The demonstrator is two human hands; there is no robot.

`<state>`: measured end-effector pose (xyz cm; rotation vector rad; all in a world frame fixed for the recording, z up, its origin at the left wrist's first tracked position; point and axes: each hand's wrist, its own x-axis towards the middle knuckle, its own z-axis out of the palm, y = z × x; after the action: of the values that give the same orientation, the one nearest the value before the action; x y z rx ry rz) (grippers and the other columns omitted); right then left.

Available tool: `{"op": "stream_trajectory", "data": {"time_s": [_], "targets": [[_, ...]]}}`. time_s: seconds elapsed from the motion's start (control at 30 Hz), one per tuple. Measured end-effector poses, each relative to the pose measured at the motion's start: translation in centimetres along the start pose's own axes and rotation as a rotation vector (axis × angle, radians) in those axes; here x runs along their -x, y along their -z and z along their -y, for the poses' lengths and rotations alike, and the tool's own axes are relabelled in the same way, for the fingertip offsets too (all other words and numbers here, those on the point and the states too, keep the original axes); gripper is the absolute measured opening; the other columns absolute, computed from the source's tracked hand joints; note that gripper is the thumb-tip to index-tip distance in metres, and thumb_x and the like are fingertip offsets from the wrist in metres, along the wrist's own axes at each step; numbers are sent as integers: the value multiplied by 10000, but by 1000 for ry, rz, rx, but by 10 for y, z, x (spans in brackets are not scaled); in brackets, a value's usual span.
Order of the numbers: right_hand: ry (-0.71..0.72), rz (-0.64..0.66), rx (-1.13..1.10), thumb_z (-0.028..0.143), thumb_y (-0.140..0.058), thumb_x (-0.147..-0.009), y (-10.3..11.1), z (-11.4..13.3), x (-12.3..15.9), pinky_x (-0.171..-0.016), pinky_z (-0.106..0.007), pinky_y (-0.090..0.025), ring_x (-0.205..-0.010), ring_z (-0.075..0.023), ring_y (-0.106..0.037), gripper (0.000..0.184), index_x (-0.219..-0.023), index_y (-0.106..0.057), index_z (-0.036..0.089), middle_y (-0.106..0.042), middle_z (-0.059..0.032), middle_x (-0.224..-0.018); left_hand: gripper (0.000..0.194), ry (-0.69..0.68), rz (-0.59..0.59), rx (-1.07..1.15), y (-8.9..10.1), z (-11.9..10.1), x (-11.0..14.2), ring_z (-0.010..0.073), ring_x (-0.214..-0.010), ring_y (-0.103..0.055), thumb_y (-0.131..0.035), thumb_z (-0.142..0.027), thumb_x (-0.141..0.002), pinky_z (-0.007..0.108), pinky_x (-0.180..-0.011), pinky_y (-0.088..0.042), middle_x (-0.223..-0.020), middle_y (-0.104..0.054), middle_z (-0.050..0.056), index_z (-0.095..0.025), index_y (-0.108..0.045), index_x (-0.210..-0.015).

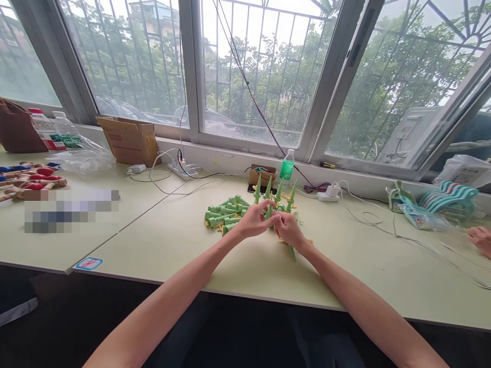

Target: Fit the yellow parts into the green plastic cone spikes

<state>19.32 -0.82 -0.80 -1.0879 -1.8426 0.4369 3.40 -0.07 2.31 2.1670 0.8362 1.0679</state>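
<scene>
In front of me on the table, my left hand curls its thumb and index finger around a green pointed plastic piece. Touching it at the fingertips, my right hand is closed, and what it pinches is hidden. A green tip pokes out below the right hand; whether that hand holds it I cannot tell. Several green cone-topped pieces with yellow side parts, such as this upright cone, stand just behind my hands. To their left lies a pile of green plastic tubes.
Behind the cones are a small cardboard box and a green-labelled bottle. Cables and a power strip run along the window side. Teal plastic items lie at the right, near another person's hand. Red and blue figures lie far left.
</scene>
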Motion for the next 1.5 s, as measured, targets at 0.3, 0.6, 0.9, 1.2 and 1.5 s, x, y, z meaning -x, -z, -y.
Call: {"op": "stream_trajectory", "data": {"time_s": [0.3, 0.6, 0.9, 1.2, 1.5], "targets": [[-20, 24, -12, 514, -328, -953, 1, 3, 0, -453, -237, -319, -389, -97, -375, 524, -528, -355, 208, -429, 26, -394, 387, 3, -8, -20, 1, -3, 1, 29, -454, -355, -546, -511, -834, 174, -429, -338, -811, -469, -10, -203, -562, -1069], [-19, 27, 12, 498, -320, -955, 1, 1, 0, -456, -239, -321, -390, -100, -390, 524, -521, -364, 208, -438, 22, -394, 375, 18, 4, -19, 1, -2, 0, 22, -443, -339, -558, -500, -826, 168, -418, -340, -805, -431, -13, -211, -558, -1066], [-14, 25, 10, 500, -319, -959, 1, 1, 0, -451, -235, -328, -383, -99, -396, 531, -518, -369, 208, -444, 23, -388, 370, 23, -4, -4, 1, -3, 0, 27, -440, -335, -567, -498, -818, 165, -405, -334, -777, -414, -20, -211, -566, -1052], [-21, 30, 7, 493, -331, -957, 1, 2, 0, -448, -237, -320, -381, -100, -394, 508, -537, -363, 209, -441, 27, -388, 370, 19, 2, -2, 1, -2, 0, 23, -434, -332, -564, -506, -820, 169, -407, -336, -786, -419, -18, -211, -563, -1044], [-20, 29, -10, 488, -339, -953, 1, 2, 0, -440, -235, -306, -379, -98, -386, 502, -536, -363, 208, -437, 27, -391, 379, 17, -1, -12, 1, -2, 0, 24, -436, -332, -561, -510, -822, 177, -421, -348, -786, -431, -21, -215, -566, -1060]]}}
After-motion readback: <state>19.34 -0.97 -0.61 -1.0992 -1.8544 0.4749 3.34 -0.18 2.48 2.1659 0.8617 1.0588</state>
